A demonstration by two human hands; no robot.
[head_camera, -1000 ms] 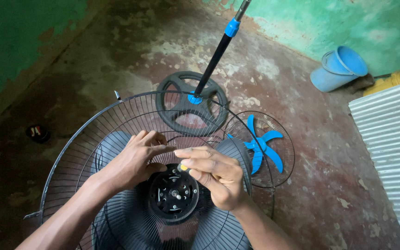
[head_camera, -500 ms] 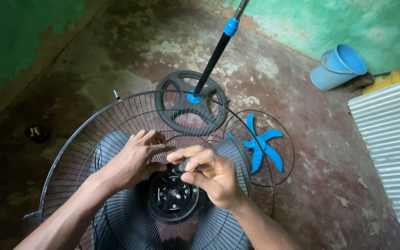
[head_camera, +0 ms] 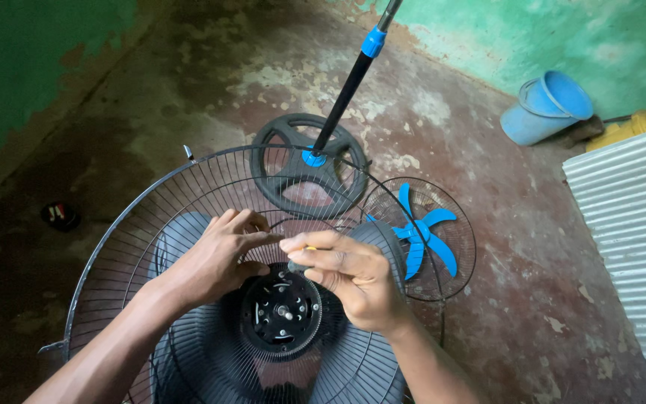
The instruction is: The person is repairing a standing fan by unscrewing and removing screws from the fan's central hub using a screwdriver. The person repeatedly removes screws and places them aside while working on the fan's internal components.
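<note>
Your right hand [head_camera: 357, 280] is pinching a small part [head_camera: 298, 265] between thumb and fingers, just above the fan hub [head_camera: 281, 311]. Your left hand [head_camera: 218, 254] is resting curled on the wire grille [head_camera: 136, 217], fingers together. The hub is sitting black, round, exposed at the grille's centre.

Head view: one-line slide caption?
Left hand steadies wire fan guard; right hand pinches small part above black motor hub.

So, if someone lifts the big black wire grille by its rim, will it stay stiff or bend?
The wire grille is probably light for its size, being thin wires with open gaps. It may flex somewhat, though the outer rim ring should keep its shape. Being round, it could roll if stood on edge.
</note>
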